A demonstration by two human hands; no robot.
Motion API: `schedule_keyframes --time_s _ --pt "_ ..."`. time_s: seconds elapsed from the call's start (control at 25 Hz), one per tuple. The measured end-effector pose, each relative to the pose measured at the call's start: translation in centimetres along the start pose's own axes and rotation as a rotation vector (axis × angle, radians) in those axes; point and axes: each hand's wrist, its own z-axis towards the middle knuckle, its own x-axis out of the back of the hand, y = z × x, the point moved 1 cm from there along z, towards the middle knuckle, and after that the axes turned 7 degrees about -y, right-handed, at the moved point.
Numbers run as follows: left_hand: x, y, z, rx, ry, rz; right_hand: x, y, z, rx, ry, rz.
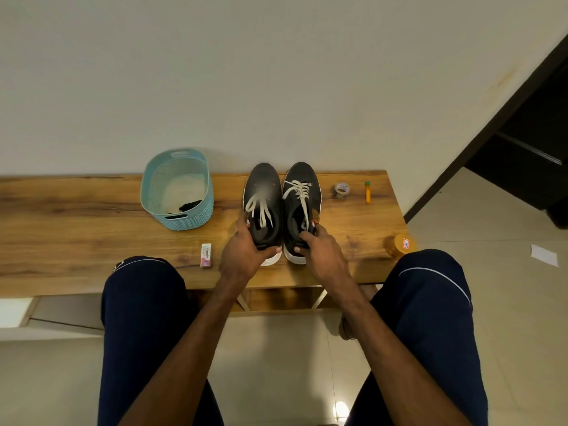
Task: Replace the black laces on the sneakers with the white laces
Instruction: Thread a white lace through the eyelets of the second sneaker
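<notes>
At centre, left hand (246, 256) and right hand (321, 256) each grip a sneaker (264, 182) heel; untied white laces (302, 193) may slip out if tipped.

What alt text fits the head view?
A seated person's left hand and right hand each grip the heel of a black sneaker, the left sneaker and right sneaker side by side on a wooden table, both threaded with white laces. A blue basket to the left holds black laces.
</notes>
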Motion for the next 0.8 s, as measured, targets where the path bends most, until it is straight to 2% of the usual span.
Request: schedule_keyframes --time_s 0.16,0.28,0.52,0.8 --pt "0.1 -0.4 -0.1 0.019 -0.044 -0.062 0.0 0.6 -0.3 -0.085 0.115 0.308" --pt "-0.2 -0.8 -0.2 0.036 -0.070 -0.068 -1.0 0.4 -0.4 -0.107 0.091 0.465" --pt "-0.3 -0.8 0.0 0.023 -0.084 -0.048 -1.9 0.8 0.0 -0.102 0.130 0.479" --pt "-0.1 -1.5 0.4 0.075 -0.098 -0.039 -1.3 0.8 -0.5 -0.110 0.122 0.368"
